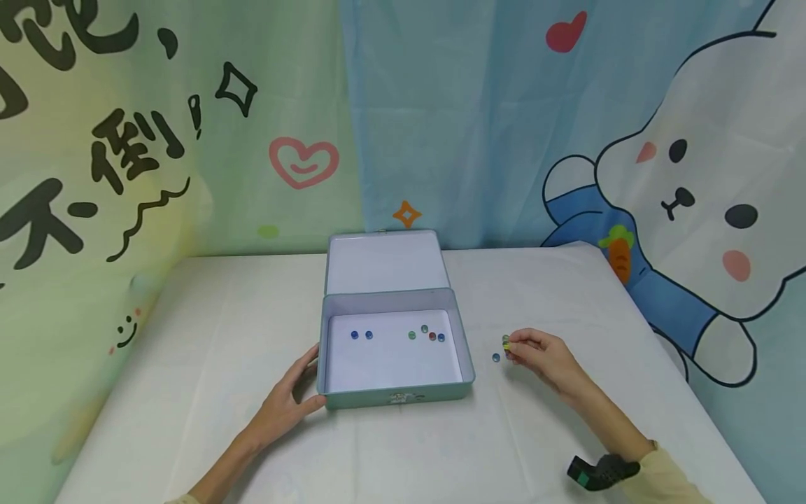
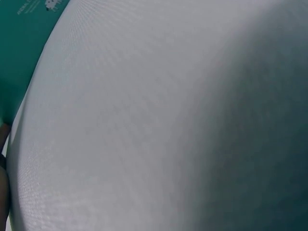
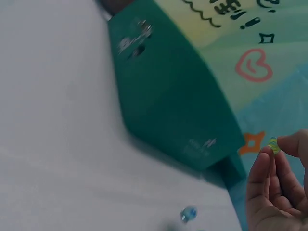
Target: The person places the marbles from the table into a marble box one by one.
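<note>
An open tin box (image 1: 399, 396) holds several marbles: two blue ones (image 1: 355, 334) at left, and green (image 1: 412, 335), red (image 1: 432, 337) and blue ones at right. My left hand (image 1: 283, 406) touches the box's left side, fingers extended, thumb at the front corner; in the left wrist view only bits of fingers show beside the green box wall (image 2: 19, 62). Right of the box, my right hand (image 1: 544, 358) pinches a yellow-green marble (image 3: 274, 145) between thumb and fingertips. Other small colours show at those fingertips, too small to tell apart. A bluish marble (image 1: 496, 358) lies on the table beside them.
The box's lid (image 1: 387, 262) is folded back toward the printed curtain (image 1: 428, 126) behind the table. White cloth (image 1: 403, 462) covers the table. A black device (image 1: 603, 472) is on the right wrist.
</note>
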`<state>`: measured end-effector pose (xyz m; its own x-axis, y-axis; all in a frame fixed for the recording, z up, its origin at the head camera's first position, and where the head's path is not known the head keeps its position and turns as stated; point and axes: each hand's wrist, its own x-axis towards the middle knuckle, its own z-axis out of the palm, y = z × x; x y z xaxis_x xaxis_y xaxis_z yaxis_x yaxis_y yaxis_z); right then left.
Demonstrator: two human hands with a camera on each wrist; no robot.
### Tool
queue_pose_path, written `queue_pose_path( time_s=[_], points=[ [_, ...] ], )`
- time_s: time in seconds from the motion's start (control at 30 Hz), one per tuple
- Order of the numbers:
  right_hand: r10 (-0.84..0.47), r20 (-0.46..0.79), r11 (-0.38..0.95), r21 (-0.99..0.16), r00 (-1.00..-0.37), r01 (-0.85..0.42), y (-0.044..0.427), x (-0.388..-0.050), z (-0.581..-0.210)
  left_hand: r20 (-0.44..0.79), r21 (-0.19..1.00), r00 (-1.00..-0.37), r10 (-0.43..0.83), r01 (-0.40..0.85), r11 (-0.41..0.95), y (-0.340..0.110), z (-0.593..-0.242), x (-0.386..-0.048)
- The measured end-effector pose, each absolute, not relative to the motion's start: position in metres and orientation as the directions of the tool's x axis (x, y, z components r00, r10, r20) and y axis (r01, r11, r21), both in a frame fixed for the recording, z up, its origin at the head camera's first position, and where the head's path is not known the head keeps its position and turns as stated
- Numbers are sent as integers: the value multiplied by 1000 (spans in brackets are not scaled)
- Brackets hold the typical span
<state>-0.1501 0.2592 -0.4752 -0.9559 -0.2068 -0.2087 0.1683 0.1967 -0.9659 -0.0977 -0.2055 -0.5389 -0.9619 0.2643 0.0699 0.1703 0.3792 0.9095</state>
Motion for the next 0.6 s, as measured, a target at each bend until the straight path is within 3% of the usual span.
queue_pose_path(
  time_s=[0.07,0.17,0.43,0.6],
  points=[
    [-228,-233,91,-972,-945,218,255,-152,-468,72,909,-962,262,171,379,-205,-539,-97],
    [-263,-234,46,-972,-936,230,247,-155,-457,79,908,-963,259,177,379,-206,-539,-96],
    [-300,-195,220,-967,-934,132,220,-177,-431,81,907,-963,256,178,382,-206,-539,-96],
    [-309,-198,261,-958,-930,117,196,-195,-415,83,905,-962,261,182,383,-206,-539,-97]
  ],
)
